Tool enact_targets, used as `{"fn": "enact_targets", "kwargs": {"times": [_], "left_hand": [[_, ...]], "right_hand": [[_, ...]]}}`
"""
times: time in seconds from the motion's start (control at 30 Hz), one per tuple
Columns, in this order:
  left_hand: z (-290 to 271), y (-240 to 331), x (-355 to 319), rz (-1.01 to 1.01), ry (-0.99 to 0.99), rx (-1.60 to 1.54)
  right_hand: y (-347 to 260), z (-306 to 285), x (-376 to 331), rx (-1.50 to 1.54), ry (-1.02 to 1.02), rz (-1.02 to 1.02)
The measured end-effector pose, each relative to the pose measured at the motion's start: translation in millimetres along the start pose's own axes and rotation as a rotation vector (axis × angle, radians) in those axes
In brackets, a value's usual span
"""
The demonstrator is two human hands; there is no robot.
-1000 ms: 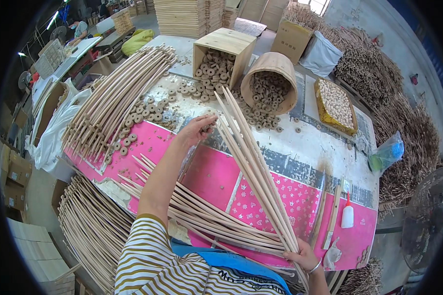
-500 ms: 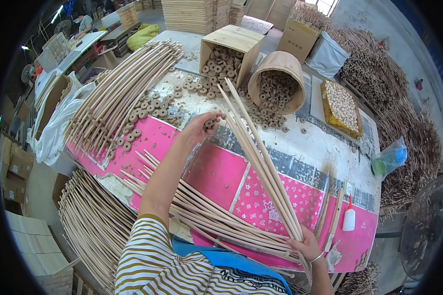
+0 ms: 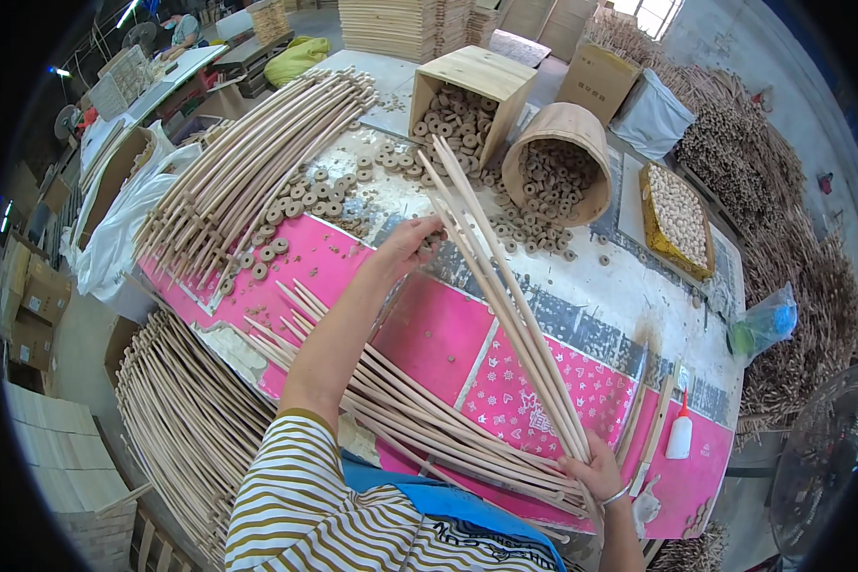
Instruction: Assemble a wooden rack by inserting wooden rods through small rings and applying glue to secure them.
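Note:
My right hand, a band round its wrist, is closed round the lower part of several long wooden sticks that slant up and away over the table. My left hand is closed on small brown wooden rings, partly hidden by the fingers. It is by the upper part of the sticks; whether a ring touches a stick I cannot tell. More loose sticks lie along the near edge, below my left forearm. Past my left hand, brown rings lie scattered.
A square wooden box and a round wooden tub lie tipped, spilling rings. Sticks with rings fitted are piled left. A yellow tray holds pale round pieces. A white glue bottle stands right, near a fan.
The whole view has shifted slightly, moving the table's things rightward. Both hands keep their grips; my left hand remains beside the sticks' upper part, with its fingers now covering more of the rings.

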State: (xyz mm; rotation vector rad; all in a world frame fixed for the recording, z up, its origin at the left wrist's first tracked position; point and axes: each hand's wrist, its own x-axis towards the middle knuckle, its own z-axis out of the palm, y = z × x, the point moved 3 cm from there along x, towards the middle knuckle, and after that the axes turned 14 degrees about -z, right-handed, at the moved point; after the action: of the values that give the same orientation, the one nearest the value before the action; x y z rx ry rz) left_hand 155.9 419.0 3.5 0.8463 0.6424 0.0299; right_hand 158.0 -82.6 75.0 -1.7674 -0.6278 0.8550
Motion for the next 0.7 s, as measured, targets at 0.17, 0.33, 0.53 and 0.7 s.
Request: {"fn": "enact_targets", "kwargs": {"times": [0.17, 0.33, 0.53, 0.7], "left_hand": [[43.8, -41.2, -26.9, -0.099, 0.028, 0.198], [60.9, -56.8, -65.3, -0.122, -0.072, 0.223], [-51.0, -13.3, -36.4, 0.003, 0.042, -0.245], [-51.1, 3.4, -25.0, 0.034, -0.033, -0.316]], "right_hand": [[-18.2, 0.0, 49.2, -0.143, -0.01, -0.128], [-33.6, 14.0, 84.7, 0.051, -0.083, -0.123], [-22.0, 10.3, 67.7, 0.442, -0.201, 0.022], [-8.5, 14.4, 49.0, 0.515, -0.219, 0.082]]}}
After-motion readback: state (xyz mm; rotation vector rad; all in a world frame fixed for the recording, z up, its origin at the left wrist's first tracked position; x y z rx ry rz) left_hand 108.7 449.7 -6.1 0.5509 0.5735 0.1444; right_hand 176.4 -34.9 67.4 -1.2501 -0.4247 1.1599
